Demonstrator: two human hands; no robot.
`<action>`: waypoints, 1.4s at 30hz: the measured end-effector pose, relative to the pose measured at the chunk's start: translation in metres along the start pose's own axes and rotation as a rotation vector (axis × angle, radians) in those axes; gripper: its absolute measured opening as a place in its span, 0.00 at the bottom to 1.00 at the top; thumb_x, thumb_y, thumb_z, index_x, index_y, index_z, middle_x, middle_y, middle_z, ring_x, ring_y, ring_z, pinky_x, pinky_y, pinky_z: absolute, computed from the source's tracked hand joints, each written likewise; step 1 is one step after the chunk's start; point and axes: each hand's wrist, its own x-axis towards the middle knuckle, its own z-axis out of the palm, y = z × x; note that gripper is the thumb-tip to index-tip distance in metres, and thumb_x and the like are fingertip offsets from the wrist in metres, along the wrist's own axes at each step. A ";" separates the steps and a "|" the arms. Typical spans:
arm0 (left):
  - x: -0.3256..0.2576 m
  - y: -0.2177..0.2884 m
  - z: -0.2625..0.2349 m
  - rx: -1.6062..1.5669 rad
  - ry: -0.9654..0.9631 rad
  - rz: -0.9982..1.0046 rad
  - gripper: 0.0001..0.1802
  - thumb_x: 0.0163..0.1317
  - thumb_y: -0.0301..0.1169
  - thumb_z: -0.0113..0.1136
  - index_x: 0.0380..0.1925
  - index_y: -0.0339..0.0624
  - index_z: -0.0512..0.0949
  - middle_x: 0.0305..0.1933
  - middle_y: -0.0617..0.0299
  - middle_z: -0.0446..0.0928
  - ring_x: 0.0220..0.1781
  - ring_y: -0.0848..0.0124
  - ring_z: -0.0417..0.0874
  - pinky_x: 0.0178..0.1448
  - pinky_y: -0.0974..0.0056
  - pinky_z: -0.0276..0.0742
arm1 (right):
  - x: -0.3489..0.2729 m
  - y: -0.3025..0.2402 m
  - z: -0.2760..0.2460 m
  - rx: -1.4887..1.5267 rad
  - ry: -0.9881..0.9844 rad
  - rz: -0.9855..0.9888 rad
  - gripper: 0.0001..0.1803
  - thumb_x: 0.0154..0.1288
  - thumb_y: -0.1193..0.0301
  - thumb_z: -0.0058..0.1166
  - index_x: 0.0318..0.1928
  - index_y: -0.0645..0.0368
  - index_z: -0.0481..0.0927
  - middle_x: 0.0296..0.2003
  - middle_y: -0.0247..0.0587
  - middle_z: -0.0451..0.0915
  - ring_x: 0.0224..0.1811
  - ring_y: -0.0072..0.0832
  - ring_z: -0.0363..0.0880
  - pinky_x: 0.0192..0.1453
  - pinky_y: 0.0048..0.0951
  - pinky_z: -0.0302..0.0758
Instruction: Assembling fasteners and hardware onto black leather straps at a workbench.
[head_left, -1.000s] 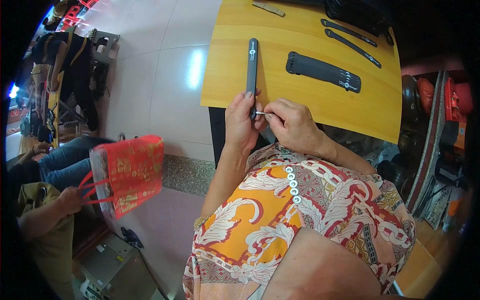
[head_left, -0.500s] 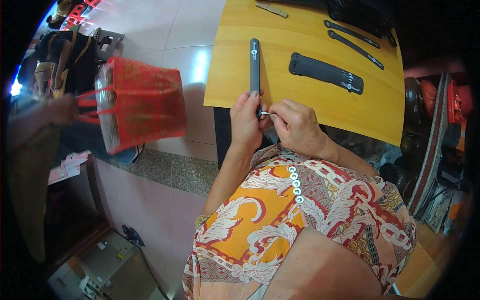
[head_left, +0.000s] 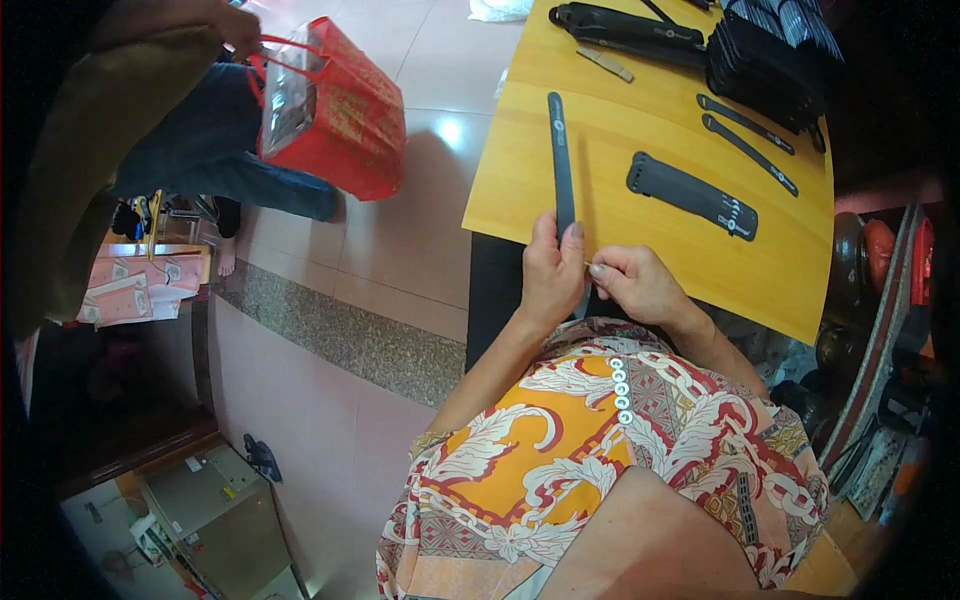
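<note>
My left hand grips a long dark grey strap with a rounded tip, which points away from me above the table's near left edge. Close beside it, my right hand is closed in a pinch at the strap's lower end. A thin pale piece shows between the two hands; its kind is too small to make out. On the yellow table lies a wide dark strap bundle with white print. Two narrow dark straps rest farther right.
A stack of black straps and a long black piece lie at the table's far side, near a small tan strip. At left, another person's hand carries a red bag. Shoes lie on the floor.
My view has shifted left, so the table appears farther right. The other person with the red bag has moved away from me. Both my hands stay together at the strap's lower end.
</note>
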 end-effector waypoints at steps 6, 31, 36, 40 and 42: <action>0.003 -0.004 0.000 0.015 -0.067 0.069 0.11 0.65 0.31 0.47 0.42 0.33 0.68 0.27 0.56 0.73 0.28 0.71 0.74 0.31 0.65 0.70 | -0.007 -0.005 0.006 -0.383 0.256 -0.447 0.05 0.56 0.77 0.48 0.26 0.66 0.72 0.22 0.54 0.73 0.26 0.48 0.74 0.30 0.40 0.70; 0.006 -0.015 -0.008 0.107 -0.127 0.043 0.13 0.66 0.31 0.46 0.47 0.36 0.68 0.30 0.62 0.71 0.29 0.75 0.71 0.32 0.69 0.69 | 0.012 0.015 0.012 -0.174 0.201 -0.385 0.08 0.59 0.74 0.48 0.24 0.65 0.72 0.18 0.48 0.72 0.19 0.40 0.72 0.24 0.35 0.66; 0.011 -0.022 -0.005 0.077 -0.076 0.147 0.14 0.66 0.31 0.46 0.48 0.35 0.67 0.33 0.60 0.72 0.33 0.74 0.71 0.36 0.70 0.70 | 0.011 0.014 0.020 -0.408 0.306 -0.523 0.06 0.57 0.75 0.48 0.25 0.65 0.70 0.19 0.53 0.70 0.22 0.47 0.72 0.25 0.39 0.67; 0.013 -0.017 -0.008 0.017 -0.125 0.080 0.14 0.66 0.31 0.46 0.48 0.34 0.67 0.32 0.59 0.72 0.30 0.73 0.73 0.33 0.68 0.71 | 0.022 0.015 0.000 0.734 -0.160 0.331 0.08 0.58 0.74 0.49 0.26 0.66 0.71 0.16 0.42 0.68 0.17 0.32 0.69 0.24 0.35 0.67; 0.015 -0.016 -0.008 0.131 -0.150 0.127 0.15 0.66 0.31 0.47 0.49 0.35 0.66 0.31 0.60 0.72 0.28 0.73 0.73 0.31 0.67 0.71 | 0.022 0.017 0.000 0.795 -0.179 0.333 0.09 0.59 0.73 0.49 0.26 0.67 0.73 0.16 0.40 0.69 0.18 0.26 0.69 0.24 0.32 0.67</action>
